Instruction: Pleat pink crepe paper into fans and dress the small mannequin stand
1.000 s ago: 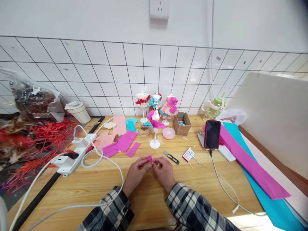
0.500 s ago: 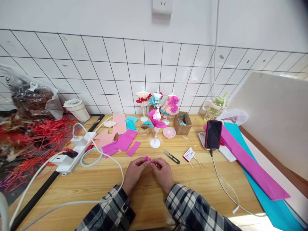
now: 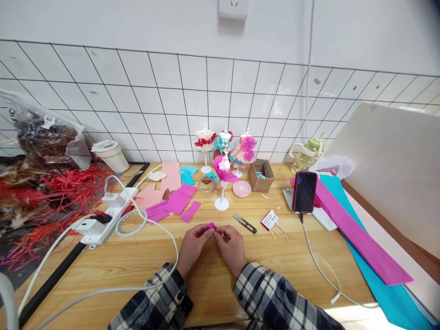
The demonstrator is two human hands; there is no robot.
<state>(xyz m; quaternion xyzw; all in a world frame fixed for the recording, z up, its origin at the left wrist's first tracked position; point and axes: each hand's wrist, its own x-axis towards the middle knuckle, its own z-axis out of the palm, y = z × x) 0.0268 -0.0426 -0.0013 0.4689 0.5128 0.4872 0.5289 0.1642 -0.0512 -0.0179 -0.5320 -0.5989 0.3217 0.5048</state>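
Observation:
Between my hands is a small magenta piece of crepe paper point(image 3: 211, 225), gathered into a little bunch. My left hand point(image 3: 193, 245) pinches it from the left. My right hand point(image 3: 231, 244) has its fingers closed against the lower side of the bunch; whether they grip paper or thread is hidden. Just beyond stands a white mini dress form point(image 3: 222, 204) with a magenta pleated paper skirt point(image 3: 225, 175). Thread snips point(image 3: 244, 223) lie right of my right hand, beside a card of thread point(image 3: 270, 220). Magenta paper pieces point(image 3: 180, 199) lie to the left.
Dressed mini forms point(image 3: 243, 151) stand at the back, near a cardboard box point(image 3: 261, 176) and a pink bowl point(image 3: 242, 189). A phone point(image 3: 305, 192) leans at right by long paper sheets point(image 3: 360, 229). A power strip point(image 3: 110, 217) trails white cables across the left.
The magenta bunch shows slightly higher and rounder between my fingertips. My right hand has shifted a little to the left. Everything else stays put apart from a slight camera movement.

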